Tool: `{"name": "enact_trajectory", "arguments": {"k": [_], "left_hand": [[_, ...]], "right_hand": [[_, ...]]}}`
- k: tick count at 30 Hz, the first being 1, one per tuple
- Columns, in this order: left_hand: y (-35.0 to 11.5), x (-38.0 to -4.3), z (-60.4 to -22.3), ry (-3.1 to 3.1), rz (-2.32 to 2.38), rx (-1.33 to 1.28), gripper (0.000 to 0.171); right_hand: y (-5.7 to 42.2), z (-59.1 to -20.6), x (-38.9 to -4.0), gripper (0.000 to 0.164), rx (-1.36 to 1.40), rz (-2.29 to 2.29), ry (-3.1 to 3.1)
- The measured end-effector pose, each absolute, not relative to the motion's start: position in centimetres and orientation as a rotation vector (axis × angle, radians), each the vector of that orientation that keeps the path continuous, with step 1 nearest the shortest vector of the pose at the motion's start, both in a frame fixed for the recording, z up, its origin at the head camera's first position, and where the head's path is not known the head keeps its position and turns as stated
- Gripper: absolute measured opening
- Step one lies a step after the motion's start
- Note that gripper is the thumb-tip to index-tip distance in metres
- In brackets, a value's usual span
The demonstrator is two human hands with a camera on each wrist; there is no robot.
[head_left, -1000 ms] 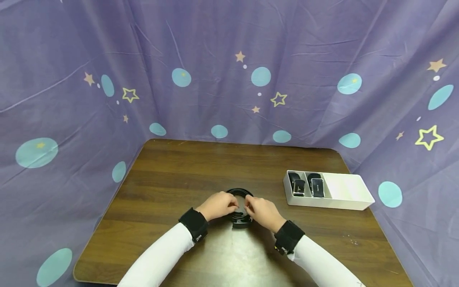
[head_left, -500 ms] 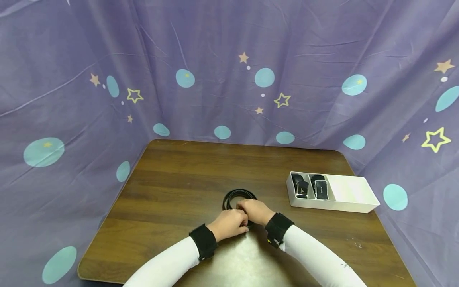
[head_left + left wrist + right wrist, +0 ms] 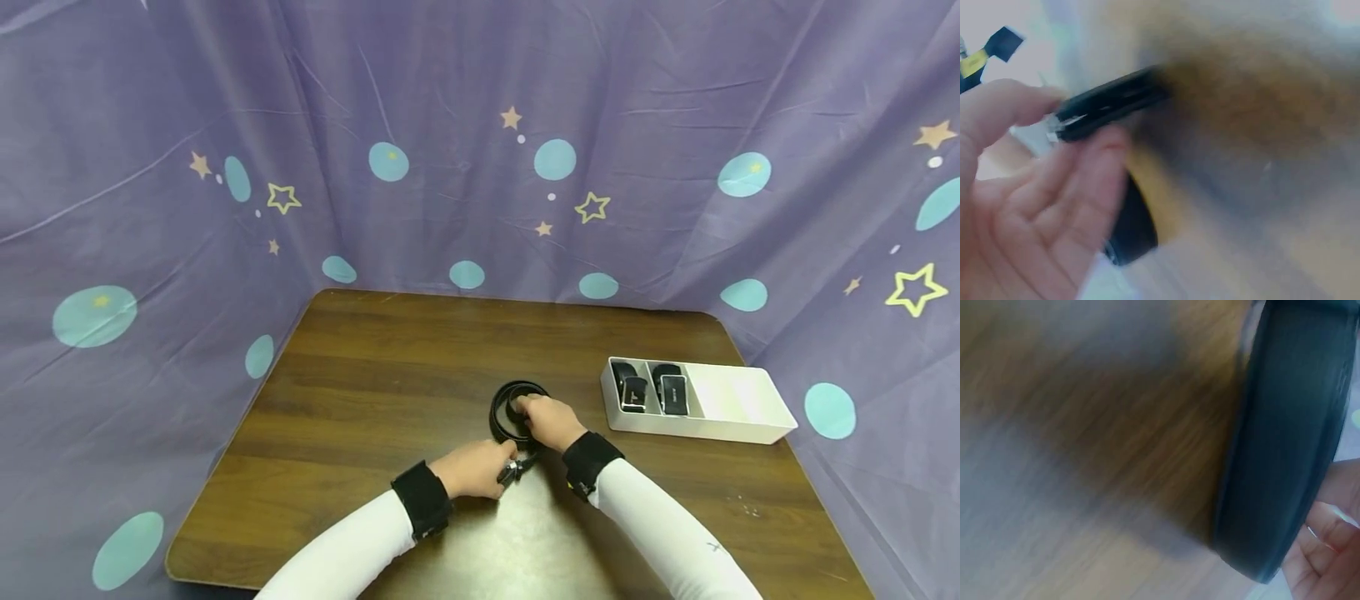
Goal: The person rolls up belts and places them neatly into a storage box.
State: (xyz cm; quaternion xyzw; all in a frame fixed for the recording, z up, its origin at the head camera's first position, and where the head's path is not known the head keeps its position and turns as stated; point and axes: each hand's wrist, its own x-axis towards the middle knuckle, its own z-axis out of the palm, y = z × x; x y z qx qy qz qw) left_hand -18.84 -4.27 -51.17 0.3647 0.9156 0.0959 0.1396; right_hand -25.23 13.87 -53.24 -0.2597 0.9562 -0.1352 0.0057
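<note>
A black belt (image 3: 496, 414) lies in a loose coil near the middle of the wooden table. My left hand (image 3: 474, 468) grips its buckle end (image 3: 510, 472) at the near side of the coil. In the left wrist view, thumb and fingers pinch a doubled black strap end (image 3: 1110, 103) with a silvery edge. My right hand (image 3: 553, 423) holds the coil at its right side, fingertips reaching inside the ring. The right wrist view shows the broad outer face of the belt (image 3: 1285, 437) close up, with the fingers (image 3: 1329, 537) partly hidden behind it.
A white divided box (image 3: 701, 425) stands at the right of the table (image 3: 360, 367). Two rolled black belts with buckles, one belt (image 3: 633, 393) and another belt (image 3: 673, 394), sit in its left compartments. A purple patterned curtain (image 3: 450, 225) surrounds the table's back and sides.
The hands came together at the near side of the coil, then parted. The left hand now holds the buckle end out toward the near left; the right hand has shifted up along the ring.
</note>
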Motion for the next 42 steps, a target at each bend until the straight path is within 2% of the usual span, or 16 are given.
{"name": "enact_trajectory", "arguments": {"k": [2, 5, 9, 12, 17, 21, 28, 33, 39, 42], "left_hand": [[-4.6, -18.8, -50.6, 2.623, 0.226, 0.990, 0.047], [-5.4, -18.7, -49.8, 2.626, 0.141, 0.906, 0.044], [-7.3, -19.1, -49.3, 2.673, 0.040, 0.787, 0.024], [-8.9, -19.9, -49.1, 2.739, -0.034, 0.677, 0.022], [-11.5, -21.8, -48.8, 2.866, -0.009, 0.494, 0.017], [-12.8, -23.7, -49.1, 2.939, 0.153, 0.424, 0.021], [-11.3, -26.0, -51.4, 3.121, 0.406, 0.390, 0.019], [-7.6, -25.6, -53.3, 3.092, 0.700, 0.452, 0.021], [-4.9, -24.7, -53.9, 2.681, 0.972, 0.765, 0.053], [-4.7, -24.4, -53.7, 2.548, 0.986, 0.895, 0.057]], "right_hand": [[14.4, -53.4, -25.5, 0.020, -0.762, -0.406, 3.024], [15.2, -53.7, -25.7, 0.018, -0.705, -0.401, 3.065], [16.1, -53.8, -25.7, 0.017, -0.660, -0.407, 3.077], [16.4, -53.7, -25.1, 0.018, -0.669, -0.395, 3.071], [16.2, -53.4, -23.4, 0.019, -0.773, -0.383, 3.043], [15.5, -53.5, -21.8, 0.020, -0.920, -0.354, 3.004], [13.9, -53.5, -19.9, 0.025, -1.160, -0.311, 2.912], [13.3, -53.4, -19.5, 0.023, -1.194, -0.274, 2.892], [13.3, -53.5, -19.8, 0.022, -1.232, -0.269, 2.888], [13.4, -53.6, -19.9, 0.022, -1.252, -0.271, 2.896]]}}
